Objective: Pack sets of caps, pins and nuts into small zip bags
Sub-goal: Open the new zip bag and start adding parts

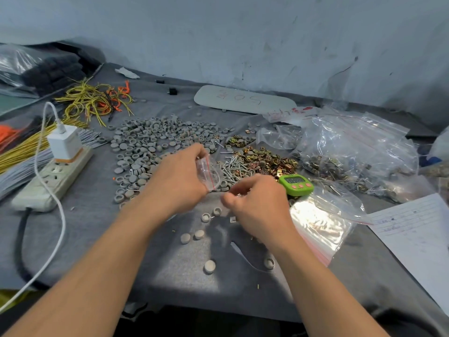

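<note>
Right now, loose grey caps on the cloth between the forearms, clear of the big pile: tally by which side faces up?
Grey round plastic caps, hollow side up: 3 (one partly hidden by the right forearm)
Grey round plastic caps, flat side up: 3
Total: 6

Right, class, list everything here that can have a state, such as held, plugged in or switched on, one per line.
left hand: grips the small zip bag.
small zip bag: held off the table; mouth unclear.
right hand: fingers curled; what it holds is blurred.
charger: plugged into the power strip.
timer: switched on, digits unreadable.
</note>
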